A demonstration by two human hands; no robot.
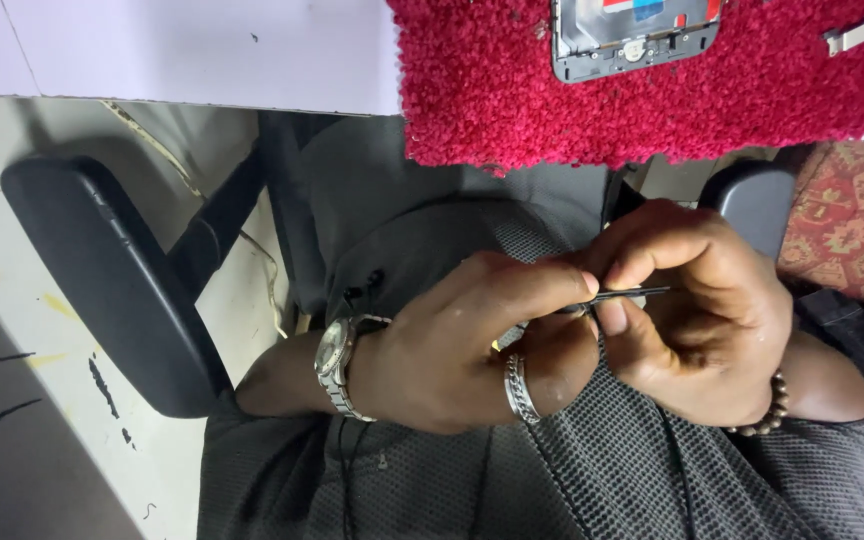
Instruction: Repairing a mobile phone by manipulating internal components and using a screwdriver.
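Looking down from the head camera, the middle of the frame shows both hands meeting over the person's lap. The left hand [452,345] sits at center, its fingers curled narrow, with the thumb and forefinger pinched on one end of a thin black tool [624,296]. A silver ring [519,388] sits on one finger and a silver watch [337,362] wraps the wrist. The right hand [707,310] lies just right of center, touching the left, its fingers closed tightly around the same tool; the tool's dark tip pokes out between thumb and forefinger and lies roughly level. A beaded bracelet [767,405] circles the right wrist. Whether the tool is a pair of tweezers or a pick is too small to tell.

Below the hands, a grey knit shirt [592,470] fills the lower frame. At the upper right, a red shaggy mat [512,90] covers the edge of a white table [202,50], and an opened phone frame [632,45] rests on the mat, well apart from the hands. A black chair armrest [102,270] slants through the left side of the frame.
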